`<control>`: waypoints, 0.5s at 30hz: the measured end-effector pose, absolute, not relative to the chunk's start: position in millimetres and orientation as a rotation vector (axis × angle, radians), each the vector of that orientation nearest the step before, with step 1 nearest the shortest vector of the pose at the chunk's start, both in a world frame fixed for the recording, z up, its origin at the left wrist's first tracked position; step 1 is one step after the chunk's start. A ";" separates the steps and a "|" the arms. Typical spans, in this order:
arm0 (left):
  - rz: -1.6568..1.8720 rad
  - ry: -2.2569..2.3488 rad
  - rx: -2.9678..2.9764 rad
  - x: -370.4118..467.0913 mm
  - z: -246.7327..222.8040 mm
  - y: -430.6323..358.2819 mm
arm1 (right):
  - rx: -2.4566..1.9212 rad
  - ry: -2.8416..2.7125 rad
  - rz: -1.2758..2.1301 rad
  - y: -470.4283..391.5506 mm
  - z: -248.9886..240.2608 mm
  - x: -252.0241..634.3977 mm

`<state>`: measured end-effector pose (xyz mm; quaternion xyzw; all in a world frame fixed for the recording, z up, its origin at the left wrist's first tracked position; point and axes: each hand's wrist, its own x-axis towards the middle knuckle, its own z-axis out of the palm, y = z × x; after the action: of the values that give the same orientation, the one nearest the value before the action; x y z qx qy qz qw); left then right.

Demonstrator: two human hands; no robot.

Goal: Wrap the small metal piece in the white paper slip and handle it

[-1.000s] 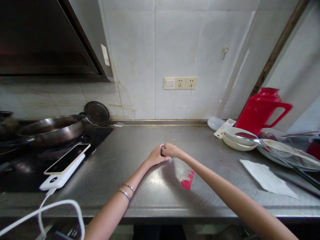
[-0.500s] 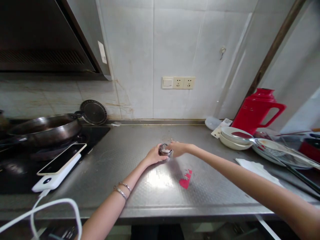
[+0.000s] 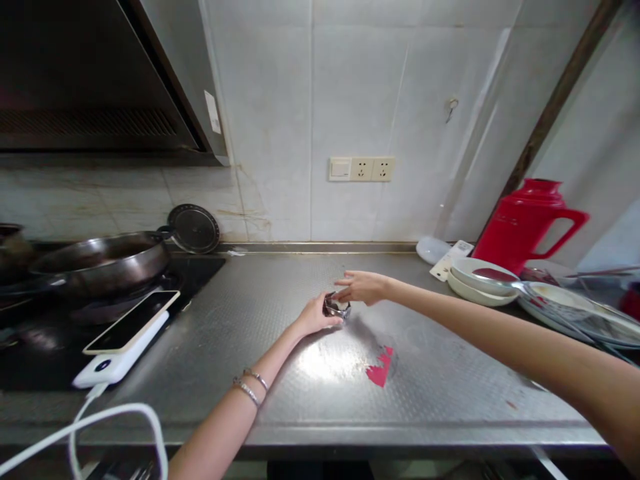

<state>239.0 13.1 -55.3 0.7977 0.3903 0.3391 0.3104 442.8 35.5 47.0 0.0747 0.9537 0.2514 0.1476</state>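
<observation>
Here a small shiny metal object (image 3: 336, 307) – perhaps a cup – is steadied on the steel counter (image 3: 280, 347) by the left hand (image 3: 316, 316), fingers curled round it, while the right hand (image 3: 361, 287) hovers beside, fingers loosely spread, holding nothing.

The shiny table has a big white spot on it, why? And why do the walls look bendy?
Head view: the white spot is glare, light bouncing off the steel counter just below the left hand; the hands cast soft shadows beside it. Head view: the wide lens bends straight lines near the edges, so the wall tiles lean outward. Head view: the small shiny object between both hands is too blurry to identify.
</observation>
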 end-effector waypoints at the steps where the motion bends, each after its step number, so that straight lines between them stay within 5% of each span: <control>1: 0.895 1.026 2.104 238.9 -54.7 12.7 | 0.191 2.747 0.757 36.9 46.0 444.5; 15: 0.894 1.064 2.051 239.2 -55.6 12.0 | 1.094 2.696 0.393 -20.7 28.1 415.9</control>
<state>239.2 12.0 -55.6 0.7826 0.4060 0.3413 0.3259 415.9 -20.7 28.1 0.3705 0.9135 0.1333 0.1025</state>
